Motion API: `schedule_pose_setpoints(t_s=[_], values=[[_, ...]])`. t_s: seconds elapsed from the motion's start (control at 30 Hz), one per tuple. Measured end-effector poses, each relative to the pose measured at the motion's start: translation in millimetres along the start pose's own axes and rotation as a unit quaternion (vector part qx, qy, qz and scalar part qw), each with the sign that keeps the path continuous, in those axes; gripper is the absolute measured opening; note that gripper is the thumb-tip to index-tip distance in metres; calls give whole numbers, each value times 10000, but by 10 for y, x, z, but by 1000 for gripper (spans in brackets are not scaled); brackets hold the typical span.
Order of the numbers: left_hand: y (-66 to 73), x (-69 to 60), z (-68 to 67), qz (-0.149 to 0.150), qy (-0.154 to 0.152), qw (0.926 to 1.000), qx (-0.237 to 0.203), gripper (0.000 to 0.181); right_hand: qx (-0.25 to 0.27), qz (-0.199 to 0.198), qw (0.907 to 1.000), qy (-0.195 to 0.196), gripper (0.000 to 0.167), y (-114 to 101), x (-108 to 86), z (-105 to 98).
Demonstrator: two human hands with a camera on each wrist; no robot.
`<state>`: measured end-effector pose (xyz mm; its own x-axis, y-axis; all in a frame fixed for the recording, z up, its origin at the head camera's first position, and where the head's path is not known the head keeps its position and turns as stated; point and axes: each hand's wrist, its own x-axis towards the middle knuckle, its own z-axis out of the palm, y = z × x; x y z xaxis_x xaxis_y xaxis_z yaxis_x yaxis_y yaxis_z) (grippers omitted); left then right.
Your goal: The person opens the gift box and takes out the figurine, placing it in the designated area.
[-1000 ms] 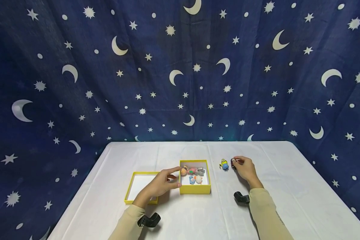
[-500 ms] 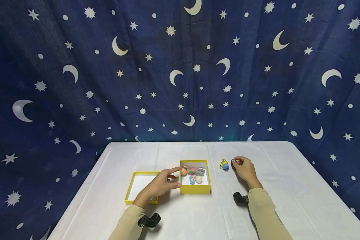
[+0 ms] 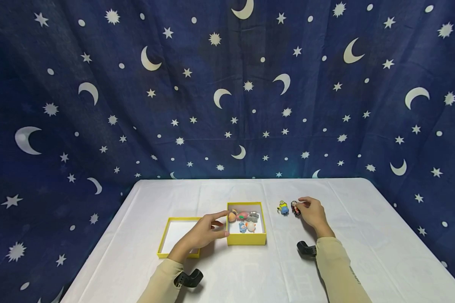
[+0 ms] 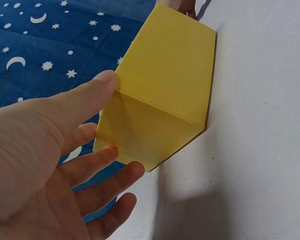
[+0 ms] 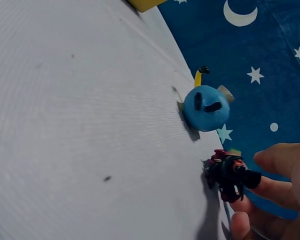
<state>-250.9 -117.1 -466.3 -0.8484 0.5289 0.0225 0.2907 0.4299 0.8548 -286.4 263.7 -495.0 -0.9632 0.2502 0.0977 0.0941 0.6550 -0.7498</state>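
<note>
My left hand rests against the left side of a yellow box. In the left wrist view, its thumb touches the box's edge and the other fingers spread loosely along the wall. Inside the box lie several small toys, among them a pink one and a grey one. My right hand is beside a small dark figurine on the table. Its thumb stands apart from the figurine, while fingers are close behind it; contact there is unclear. Left of that figurine is a yellow-and-blue minion figurine.
A yellow-rimmed lid, white inside, lies left of the box, partly covered by my left forearm. The white-covered table ends at a dark blue curtain with moons and stars.
The fingers of my right hand have drawn back slightly to the right from the dark figurine, which now shows more fully. My left hand and the box have stayed put.
</note>
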Motion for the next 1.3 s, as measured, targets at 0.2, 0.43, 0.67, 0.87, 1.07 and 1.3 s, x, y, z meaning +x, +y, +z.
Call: schedule_pose_setpoints(t_s=[0.2,0.43,0.67,0.87,1.07,1.3], values=[[-12,1,2,20,25,10000,26,66,-1,58,10000,31,38,-42,-2,-50],[-15,1,4,48,0,10000,23,65,32,62,9998,161,39,-177,-45,-127],[-5,-2,-7,60,-22,10000,-20,65,189,-349,9987,313,37,-328,-64,-147],[-4,-4,-7,83,-33,9999,-76,65,254,-956,9947,265,35,-428,-72,-106],[-15,7,-7,98,-42,9999,-117,65,266,-1381,9900,-124,36,-527,-106,-47],[-20,4,-4,131,-60,9998,-103,66,145,-1648,9849,-502,38,-621,-159,25]])
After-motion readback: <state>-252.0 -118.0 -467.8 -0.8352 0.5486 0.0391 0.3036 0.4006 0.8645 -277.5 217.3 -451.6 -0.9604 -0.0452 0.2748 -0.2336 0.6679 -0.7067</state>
